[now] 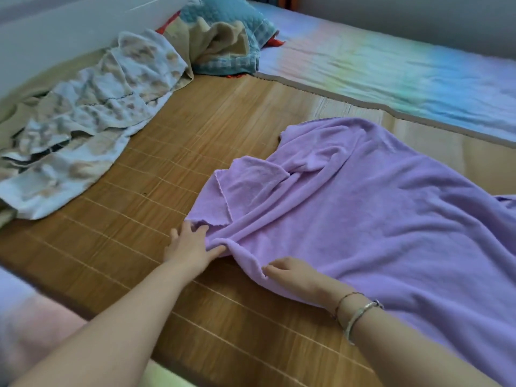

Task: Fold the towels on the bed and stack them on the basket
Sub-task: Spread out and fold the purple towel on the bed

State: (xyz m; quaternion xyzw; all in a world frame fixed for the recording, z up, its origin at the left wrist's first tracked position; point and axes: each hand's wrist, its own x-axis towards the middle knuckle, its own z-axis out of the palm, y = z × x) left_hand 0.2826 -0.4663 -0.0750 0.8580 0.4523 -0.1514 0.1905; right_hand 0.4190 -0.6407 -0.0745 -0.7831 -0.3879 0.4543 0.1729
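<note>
On the woven bamboo mat (212, 129) of the bed, spread out but wrinkled, lies the large lilac terry towel (377, 208), with one corner turned back over itself just above the grip. At its near left edge, pinched by the left hand (192, 244): thumb pressed into a bunched fold of the cloth, the other fingers reaching to the hem. Just to the right of that grip, resting on the same edge, the right hand (293, 272), fingers bent over the hem; whether really closed on the cloth or only laid on it, cannot tell. On the right wrist, two thin metal bracelets (354, 311). Well apart to the upper left of the grip, a crumpled pale blue and beige patterned cloth (83, 127) along the wall. Behind that, further from the hands, a teal quilted pillow (234, 32). Beyond the towel, to the upper right, a pastel rainbow bed sheet (391, 65).
</note>
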